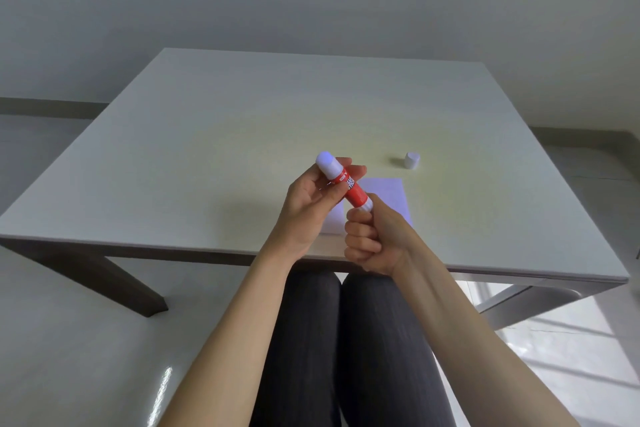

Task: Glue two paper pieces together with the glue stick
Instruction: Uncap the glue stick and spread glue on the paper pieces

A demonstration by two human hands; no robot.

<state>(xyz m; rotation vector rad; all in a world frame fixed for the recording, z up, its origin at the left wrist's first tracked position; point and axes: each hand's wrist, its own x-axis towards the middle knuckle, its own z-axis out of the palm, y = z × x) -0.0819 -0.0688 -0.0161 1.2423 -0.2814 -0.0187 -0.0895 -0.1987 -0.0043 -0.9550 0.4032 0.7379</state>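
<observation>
**Head view: glue stick uncapped, nothing stuck yet**

Head view shows you holding the glue stick (346,184) above the near edge of the table (207,135), tilted, with its white glue end up and to the left. Your left hand (308,208) pinches the upper barrel between thumb and fingers; your right hand (372,243) is curled shut around the white base, a grip that looks ready to twist the glue further out. The small white cap (412,160) stands well apart on the table, so uncapping is done. Still ahead, by my reading: spreading glue and pressing the sheets together. The paper (384,199) lies flat beneath your hands, thin and matte, partly hidden; I cannot tell whether it is one sheet or two. The barrel is a smooth red plastic cylinder, and the table is pale, hard and faintly glossy.
</observation>
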